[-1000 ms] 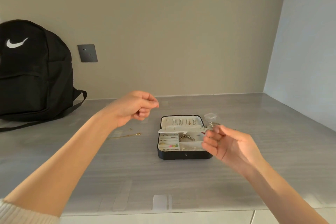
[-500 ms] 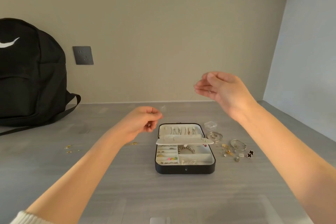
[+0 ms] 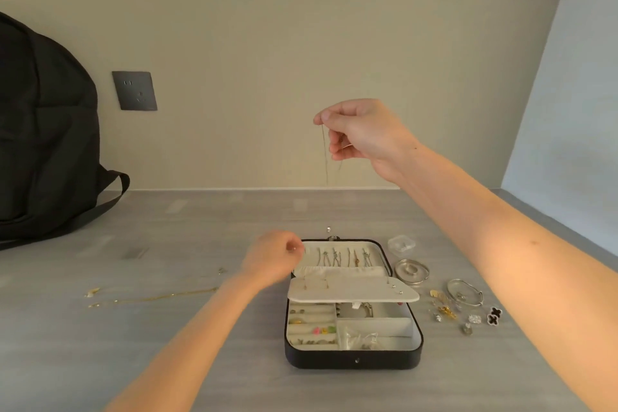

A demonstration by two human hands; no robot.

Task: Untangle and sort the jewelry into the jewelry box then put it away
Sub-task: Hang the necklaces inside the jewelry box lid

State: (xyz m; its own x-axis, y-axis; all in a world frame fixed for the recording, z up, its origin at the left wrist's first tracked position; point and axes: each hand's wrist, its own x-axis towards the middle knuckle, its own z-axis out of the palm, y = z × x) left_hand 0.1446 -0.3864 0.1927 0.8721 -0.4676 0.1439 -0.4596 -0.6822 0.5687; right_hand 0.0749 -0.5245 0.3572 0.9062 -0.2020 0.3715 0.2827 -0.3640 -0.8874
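The open jewelry box [image 3: 352, 359] sits on the grey table [image 3: 100, 344], with loose pieces [image 3: 463, 306] just to its right and a gold chain [image 3: 160, 296] well to its left. The left hand [image 3: 272, 259] is curled at the lid's left edge; whether it holds anything is unclear. Beyond, the raised right hand [image 3: 361, 134] pinches a thin chain [image 3: 324, 157] that hangs down.

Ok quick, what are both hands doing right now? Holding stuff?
Left hand: fingers curled beside the jewelry box; cannot tell if it pinches anything.
Right hand: pinching a thin chain that hangs down.
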